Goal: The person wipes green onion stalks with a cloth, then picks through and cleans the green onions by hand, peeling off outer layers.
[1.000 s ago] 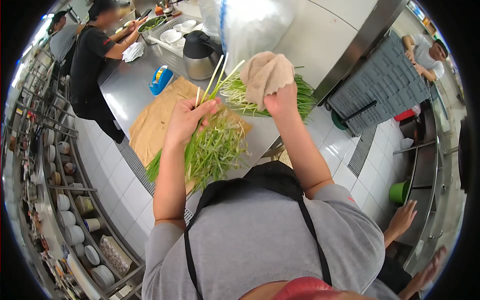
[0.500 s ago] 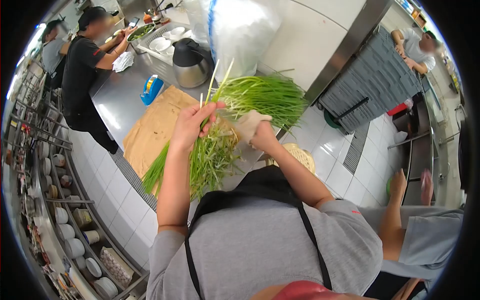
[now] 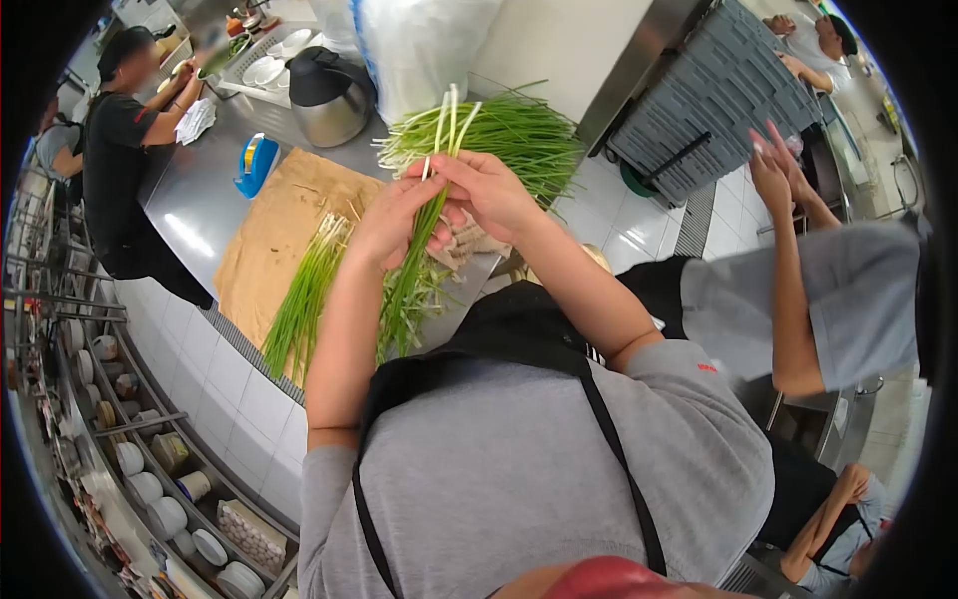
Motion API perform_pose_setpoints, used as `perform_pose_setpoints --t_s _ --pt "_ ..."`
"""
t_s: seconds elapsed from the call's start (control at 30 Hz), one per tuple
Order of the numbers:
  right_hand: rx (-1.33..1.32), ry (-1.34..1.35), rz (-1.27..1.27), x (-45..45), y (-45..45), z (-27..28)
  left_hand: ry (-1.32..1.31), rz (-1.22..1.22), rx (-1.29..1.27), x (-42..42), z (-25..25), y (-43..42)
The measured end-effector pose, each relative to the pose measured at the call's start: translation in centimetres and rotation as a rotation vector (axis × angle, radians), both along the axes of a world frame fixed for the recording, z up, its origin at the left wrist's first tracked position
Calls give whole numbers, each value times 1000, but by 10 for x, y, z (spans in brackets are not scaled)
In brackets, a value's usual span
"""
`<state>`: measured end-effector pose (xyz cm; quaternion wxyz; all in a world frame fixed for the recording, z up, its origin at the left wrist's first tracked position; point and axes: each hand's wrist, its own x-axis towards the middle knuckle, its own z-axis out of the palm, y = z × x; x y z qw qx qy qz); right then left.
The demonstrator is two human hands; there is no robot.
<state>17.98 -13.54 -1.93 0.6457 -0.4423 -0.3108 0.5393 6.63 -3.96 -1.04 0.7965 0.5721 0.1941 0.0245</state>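
Steel bench in a busy kitchen, green stalks between two hands

Across the upper left of the frame runs a metal bench (image 3: 185, 215), partly covered by brown paper (image 3: 289, 205). Near the centre, the left hand (image 3: 391, 220) is closed around a few green stalks (image 3: 429, 212), their pale ends pointing up; the right hand (image 3: 489, 195) pinches them just below those ends. Beneath the right hand is a beige cloth (image 3: 477, 242); whether it is gripped cannot be told. One bunch (image 3: 307, 290) lies on the paper, and a larger pile (image 3: 514, 135) sits at upper centre.

The stalks look very light, probably firm at the pale ends and limp toward the leaves, easily creased and slippery if damp. A gentle pinch near the pale ends seems the surest hold.

A red mark (image 3: 707, 368) on the grey sleeve is too small to read; the blue tape dispenser (image 3: 256, 165) shows no legible label.
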Motion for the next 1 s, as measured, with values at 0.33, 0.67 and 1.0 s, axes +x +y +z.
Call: perform_pose_setpoints --t_s 0.33,0.67,1.0 --pt "299 418 -553 48 -3 -4 34 -158 25 -13 -18 1" --pt "476 -164 -534 122 -21 76 118 58 281 -91 -43 13" --pt "149 -2101 45 124 92 -15 166 406 1135 -137 -65 15"
